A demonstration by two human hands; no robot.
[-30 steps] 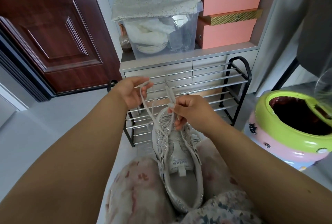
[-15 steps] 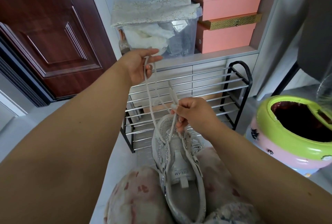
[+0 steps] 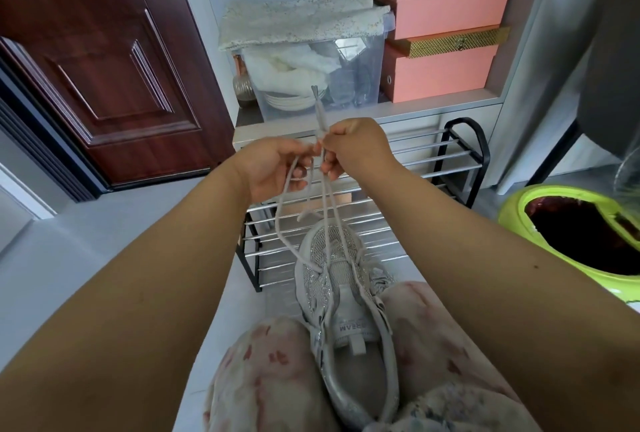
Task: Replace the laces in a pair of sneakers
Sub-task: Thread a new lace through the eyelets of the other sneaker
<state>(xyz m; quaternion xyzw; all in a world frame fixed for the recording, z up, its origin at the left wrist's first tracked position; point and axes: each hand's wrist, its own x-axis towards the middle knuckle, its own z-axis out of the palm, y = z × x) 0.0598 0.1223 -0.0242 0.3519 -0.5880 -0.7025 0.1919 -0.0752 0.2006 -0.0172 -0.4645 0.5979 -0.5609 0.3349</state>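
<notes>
A silver-grey mesh sneaker (image 3: 341, 296) lies wedged between my knees, toe pointing away, its tongue label visible. A pale lace (image 3: 325, 203) runs up from the eyelets near the toe in two strands. My left hand (image 3: 277, 168) and my right hand (image 3: 356, 149) meet above the shoe, fingertips together, both pinching the lace. The two lace ends stick up side by side above my right hand's fingers. A loose loop of lace hangs below my left hand. A second sneaker is not in view.
A black metal shoe rack (image 3: 460, 168) stands just beyond the sneaker. Behind it a ledge holds a clear storage bin (image 3: 311, 85) and stacked pink boxes (image 3: 443, 33). A green and pink potty-shaped tub (image 3: 540, 209) sits on the right, a dark wooden door (image 3: 104, 60) on the left.
My left hand came down from its raised pull and joined my right hand. My right hand rose away from the shoe. Both lace ends are now held together.
</notes>
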